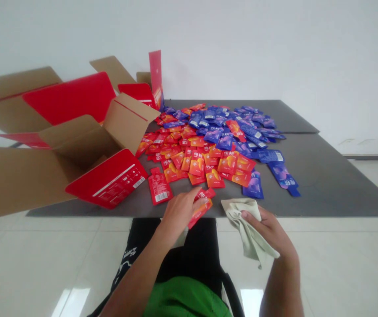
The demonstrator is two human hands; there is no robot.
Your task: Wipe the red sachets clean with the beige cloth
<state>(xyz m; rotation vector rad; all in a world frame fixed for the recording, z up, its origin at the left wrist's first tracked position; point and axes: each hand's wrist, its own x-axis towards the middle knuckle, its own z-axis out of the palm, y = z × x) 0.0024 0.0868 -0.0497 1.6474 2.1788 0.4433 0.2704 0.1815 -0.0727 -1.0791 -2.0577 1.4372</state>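
My left hand (pixel 179 212) is closed on a red-orange sachet (pixel 200 212) at the table's front edge, thumb across its printed face. To the right, my right hand (pixel 271 231) grips a crumpled pale cream cloth (pixel 246 224), which hangs down past the edge. Just beyond my left hand lies a heap of red-orange sachets (pixel 197 162). One red sachet (pixel 160 187) rests apart with its barcode side up. Blue-purple sachets (pixel 225 138) are piled behind and to the right, a few red ones mixed among them.
An open cardboard box (pixel 109 182) with red printed flaps stands at the left front, its flaps reaching over the table. More open red boxes (pixel 76 99) stand behind it. A lone blue sachet (pixel 283 176) lies right of the pile on the dark grey table (pixel 334 189).
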